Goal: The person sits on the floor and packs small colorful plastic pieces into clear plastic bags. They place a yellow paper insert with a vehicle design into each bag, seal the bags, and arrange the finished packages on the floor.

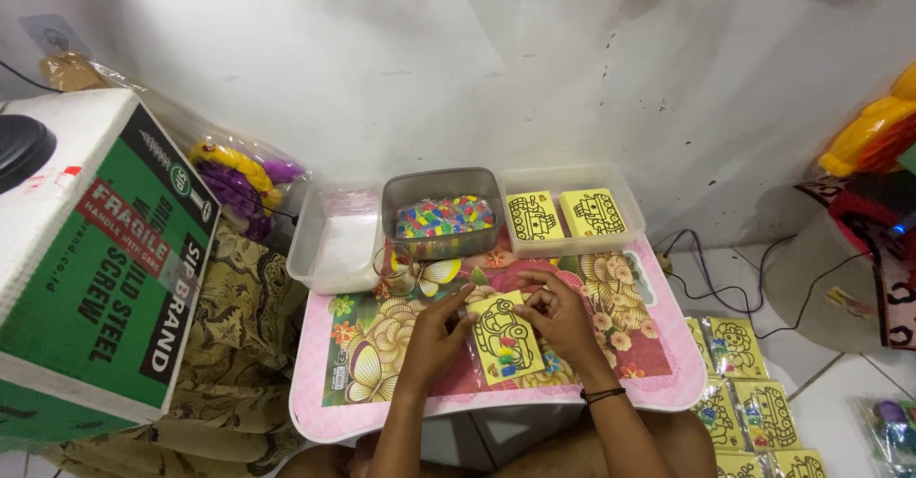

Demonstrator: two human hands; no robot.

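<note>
On the pink flower-printed low table (334, 421), just in front of the grey tub of coloured beads (442, 213), left hand (434, 330) and right hand (563, 318) both pinch a yellow picture card (504, 338), which might crease if squeezed unevenly.

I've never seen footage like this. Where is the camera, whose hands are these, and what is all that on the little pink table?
There is no machine here: a person wears a camera on the head, so you look down at their own two bare hands. The left hand and the right hand together hold a yellow card with a black outline drawing, inside a clear sleeve. They work over a small pink table with a flower pattern. At its back stand a grey tub of small colourful pieces, an empty-looking clear tub and a clear tray with two more yellow cards. More packed cards lie on the floor at the right, and a green and white carton stands at the left.
</note>
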